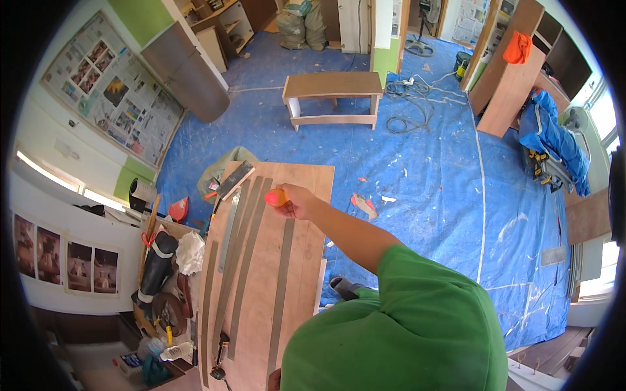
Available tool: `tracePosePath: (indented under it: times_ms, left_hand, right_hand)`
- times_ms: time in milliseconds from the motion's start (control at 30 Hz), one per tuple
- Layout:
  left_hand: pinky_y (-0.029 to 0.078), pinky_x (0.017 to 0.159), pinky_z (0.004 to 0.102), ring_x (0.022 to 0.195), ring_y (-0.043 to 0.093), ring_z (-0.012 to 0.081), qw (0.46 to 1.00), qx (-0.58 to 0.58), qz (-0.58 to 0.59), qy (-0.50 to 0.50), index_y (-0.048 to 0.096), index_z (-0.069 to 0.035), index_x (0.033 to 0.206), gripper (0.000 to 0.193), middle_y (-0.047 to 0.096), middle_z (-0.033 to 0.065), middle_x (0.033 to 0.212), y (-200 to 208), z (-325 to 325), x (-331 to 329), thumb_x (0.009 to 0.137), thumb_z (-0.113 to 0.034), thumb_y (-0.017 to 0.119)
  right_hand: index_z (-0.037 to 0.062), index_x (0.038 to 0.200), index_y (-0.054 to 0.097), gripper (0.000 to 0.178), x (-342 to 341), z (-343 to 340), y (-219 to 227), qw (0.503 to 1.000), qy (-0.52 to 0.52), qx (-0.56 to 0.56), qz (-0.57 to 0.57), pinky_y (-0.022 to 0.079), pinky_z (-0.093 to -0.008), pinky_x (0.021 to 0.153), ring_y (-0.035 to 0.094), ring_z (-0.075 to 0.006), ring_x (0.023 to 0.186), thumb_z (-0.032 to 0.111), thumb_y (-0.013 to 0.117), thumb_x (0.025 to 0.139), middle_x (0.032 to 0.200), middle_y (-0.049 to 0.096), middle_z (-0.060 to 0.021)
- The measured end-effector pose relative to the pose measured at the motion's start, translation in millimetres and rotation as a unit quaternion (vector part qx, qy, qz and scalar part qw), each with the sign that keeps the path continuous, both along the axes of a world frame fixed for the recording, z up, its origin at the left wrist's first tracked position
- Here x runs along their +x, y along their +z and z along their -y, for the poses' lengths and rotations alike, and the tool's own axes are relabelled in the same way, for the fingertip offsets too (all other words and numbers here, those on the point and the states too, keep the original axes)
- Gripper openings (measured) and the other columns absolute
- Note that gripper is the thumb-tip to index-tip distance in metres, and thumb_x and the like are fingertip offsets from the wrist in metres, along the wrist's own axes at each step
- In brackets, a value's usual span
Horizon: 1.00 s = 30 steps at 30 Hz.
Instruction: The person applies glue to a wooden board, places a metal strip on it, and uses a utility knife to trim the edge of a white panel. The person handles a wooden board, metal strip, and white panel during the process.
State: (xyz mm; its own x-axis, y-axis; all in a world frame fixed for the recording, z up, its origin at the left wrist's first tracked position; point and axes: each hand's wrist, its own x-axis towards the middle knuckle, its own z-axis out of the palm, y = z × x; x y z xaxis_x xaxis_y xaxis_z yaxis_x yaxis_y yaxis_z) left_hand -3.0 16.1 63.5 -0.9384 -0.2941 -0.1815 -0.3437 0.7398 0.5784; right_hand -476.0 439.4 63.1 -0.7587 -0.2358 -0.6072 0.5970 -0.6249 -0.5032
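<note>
My right hand (297,202) has its fingers wrapped around an orange bottle (282,196) above a wooden board (310,260). Long grey strips (282,287) clutter the board beneath and below the fingers; a rectangular block (236,180) lies left. Farther beyond them I see a low bench (336,85) and coiled hose (411,117). My left hand (274,380) barely shows; its fingers I can't tell.

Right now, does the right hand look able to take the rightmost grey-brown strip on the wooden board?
Probably yes: the strip lies on the wooden board with its far end uncovered, near the right hand. But this hand holds an orange bottle, which might need putting down first.
</note>
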Motion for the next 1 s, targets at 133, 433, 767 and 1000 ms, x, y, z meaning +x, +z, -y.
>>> tracePosePath:
  times_ms: [133, 433, 767, 1000]
  left_hand:
    - [0.052, 0.094, 0.0449, 0.105, 0.068, 0.0297, 0.952, 0.201, 0.231, 0.004, 0.073, 0.0, 0.116, 0.024, 0.072, 0.0146, 0.107, 128, -9, 7, 0.094, -0.01, 0.072]
    - [0.057, 0.091, 0.0292, 0.098, 0.07, 0.0125, 0.923, 0.27, 0.272, -0.04, 0.072, 0.0, 0.123, 0.032, 0.076, 0.0058, 0.112, 229, 11, -16, 0.091, 0.006, 0.072]
    - [0.055, 0.086, 0.0437, 0.097, 0.069, 0.0362, 0.974, -0.075, -0.101, -0.188, 0.075, -0.005, 0.108, 0.022, 0.075, 0.0156, 0.102, 58, 84, -141, 0.092, -0.019, 0.077]
    - [0.044, 0.109, 0.0518, 0.131, 0.054, 0.0347, 0.927, -0.133, -0.133, -0.325, 0.067, -0.01, 0.129, 0.048, 0.061, 0.0107, 0.138, -60, 64, -221, 0.091, -0.039, 0.072]
  right_hand:
    - [0.0103, 0.127, 0.062, 0.04, 28, -11, 0, 0.992, -0.043, -0.047, -0.11, 0.065, -0.0429, 0.087, 0.072, -0.0258, 0.1, 0.042, 0.058, 0.102, 0.117, 0.068, -0.0123]
    - [0.008, 0.132, 0.055, 0.046, 59, -35, 12, 0.968, -0.155, -0.158, -0.115, 0.061, -0.0483, 0.096, 0.07, -0.033, 0.114, 0.03, 0.075, 0.098, 0.125, 0.069, -0.0152]
    - [0.0051, 0.128, 0.05, 0.043, 70, 3, 11, 0.981, -0.09, -0.103, -0.138, 0.06, -0.0495, 0.097, 0.07, -0.0403, 0.112, 0.028, 0.073, 0.099, 0.123, 0.067, -0.0203]
    - [0.0091, 0.134, 0.046, 0.043, 95, 33, 32, 0.968, -0.129, 0.005, -0.216, 0.058, -0.053, 0.103, 0.068, -0.0386, 0.119, 0.016, 0.071, 0.099, 0.13, 0.064, -0.0167]
